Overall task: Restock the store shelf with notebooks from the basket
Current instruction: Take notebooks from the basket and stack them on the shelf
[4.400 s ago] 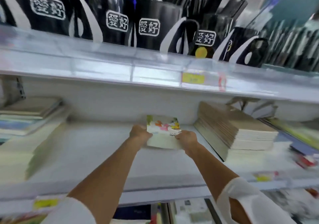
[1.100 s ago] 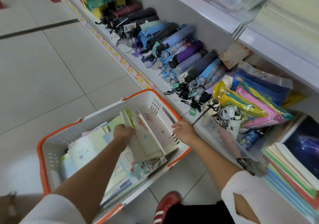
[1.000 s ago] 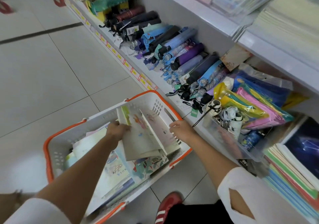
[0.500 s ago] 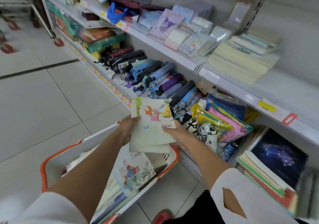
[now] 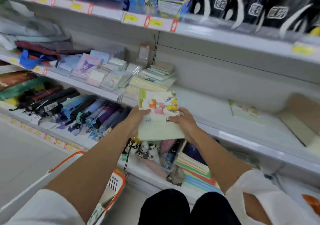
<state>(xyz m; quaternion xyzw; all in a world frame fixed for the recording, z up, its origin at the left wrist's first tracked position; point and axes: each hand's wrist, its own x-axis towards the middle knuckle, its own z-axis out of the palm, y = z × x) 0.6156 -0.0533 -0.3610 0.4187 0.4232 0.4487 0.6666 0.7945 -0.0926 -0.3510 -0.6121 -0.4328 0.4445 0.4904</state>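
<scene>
I hold a small stack of pale notebooks (image 5: 158,115) with cartoon animals on the cover, between both hands in front of the middle shelf (image 5: 245,134). My left hand (image 5: 138,119) grips its left edge and my right hand (image 5: 185,120) grips its right edge. A matching notebook pile (image 5: 245,112) lies on that shelf to the right. The white basket with orange rim (image 5: 114,183) sits low at the left, mostly hidden behind my left arm.
Stacked notebooks (image 5: 154,79) and packaged stationery (image 5: 97,70) fill the shelf's left part. A brown notebook stack (image 5: 301,120) lies at the far right. Folded umbrellas (image 5: 78,110) line the lower shelf. Black cups (image 5: 259,4) stand on the upper shelf.
Both hands lifted the notebook stack out of the basket and raised it to the middle shelf's height. My view swung up from the floor and basket to the shelves.
</scene>
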